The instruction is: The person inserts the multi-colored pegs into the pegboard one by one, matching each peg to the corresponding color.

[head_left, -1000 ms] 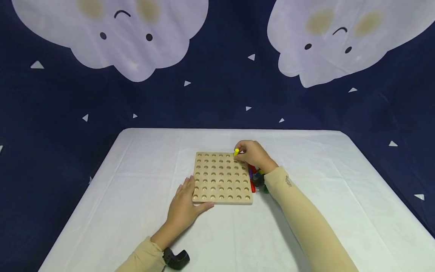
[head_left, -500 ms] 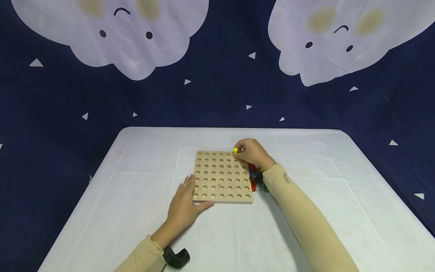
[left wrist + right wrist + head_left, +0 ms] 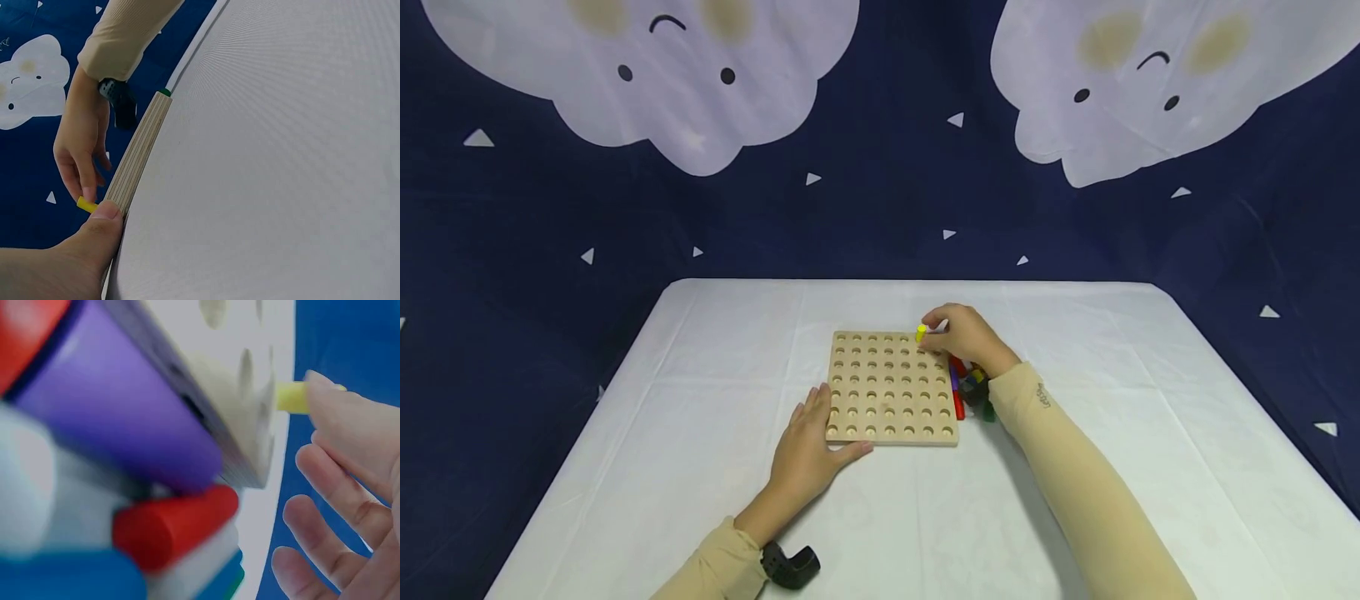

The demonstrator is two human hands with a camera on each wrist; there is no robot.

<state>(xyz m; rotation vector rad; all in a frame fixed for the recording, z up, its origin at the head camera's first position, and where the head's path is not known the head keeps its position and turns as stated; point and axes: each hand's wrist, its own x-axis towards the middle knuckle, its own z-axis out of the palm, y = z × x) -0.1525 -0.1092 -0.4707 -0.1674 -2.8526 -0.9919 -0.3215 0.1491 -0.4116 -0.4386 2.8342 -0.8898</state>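
Observation:
A pale wooden pegboard (image 3: 880,404) with rows of round holes lies on the white table. My left hand (image 3: 805,454) rests at its near left corner, fingers straight along the left side and thumb along the front edge; that thumb (image 3: 103,219) shows against the board's side in the left wrist view. At the far right part of the board, my right hand (image 3: 966,337) pinches a yellow peg (image 3: 921,333) between thumb and index finger. In the right wrist view the yellow peg (image 3: 292,397) stands out from the board's face, partly covered by the thumb.
Along the board's right side lie several loose coloured pegs, among them a purple peg (image 3: 125,400) and a red peg (image 3: 175,528). A black wrist device (image 3: 790,567) sits on the left wrist. A dark blue cloud-print cloth (image 3: 880,208) hangs behind the table.
The yellow peg goes from tilted to nearly upright, then leans slightly again, staying at the far row. My right hand shifts a little to the right. My left hand keeps its place.

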